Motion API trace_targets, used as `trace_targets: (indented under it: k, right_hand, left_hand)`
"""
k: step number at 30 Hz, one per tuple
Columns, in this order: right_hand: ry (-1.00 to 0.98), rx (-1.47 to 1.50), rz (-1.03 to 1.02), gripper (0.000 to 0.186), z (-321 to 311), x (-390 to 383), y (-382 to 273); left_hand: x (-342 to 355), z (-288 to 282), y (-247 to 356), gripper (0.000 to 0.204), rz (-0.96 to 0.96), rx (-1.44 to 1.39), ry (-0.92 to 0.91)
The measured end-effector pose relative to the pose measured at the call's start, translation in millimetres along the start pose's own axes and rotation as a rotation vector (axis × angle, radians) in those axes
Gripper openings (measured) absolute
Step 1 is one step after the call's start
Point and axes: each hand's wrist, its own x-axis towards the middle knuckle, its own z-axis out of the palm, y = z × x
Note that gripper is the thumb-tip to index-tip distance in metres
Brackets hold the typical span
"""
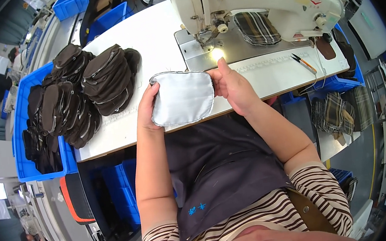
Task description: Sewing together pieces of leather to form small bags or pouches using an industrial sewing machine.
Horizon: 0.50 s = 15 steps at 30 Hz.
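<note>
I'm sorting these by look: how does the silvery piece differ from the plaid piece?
The silvery piece is plain; the plaid piece has stripes. The silvery piece is held in the left hand; the plaid piece lies on the sewing machine bed. Both have rounded corners.

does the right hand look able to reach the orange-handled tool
Probably yes: the right hand has its thumb off the pale fabric piece, and only white tabletop seems to separate that hand from the orange-handled tool.

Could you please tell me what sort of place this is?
Probably a sewing workshop: there is a sewing machine, heaped dark brown fabric pieces, and a stack of plaid pieces.
</note>
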Motion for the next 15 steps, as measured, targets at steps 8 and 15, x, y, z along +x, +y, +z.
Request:
trace_targets:
  k: [8, 15]
  right_hand:
    - [-0.056, -0.023, 0.024, 0.049, -7, -12, 19]
    - [0.047, 0.214, 0.165, 0.034, -33, -43, 17]
  left_hand:
    - [11, -11, -8, 0.043, 0.001, 0.039, 0.024]
    - [7, -15, -8, 0.050, 0.099, 0.310, -0.152]
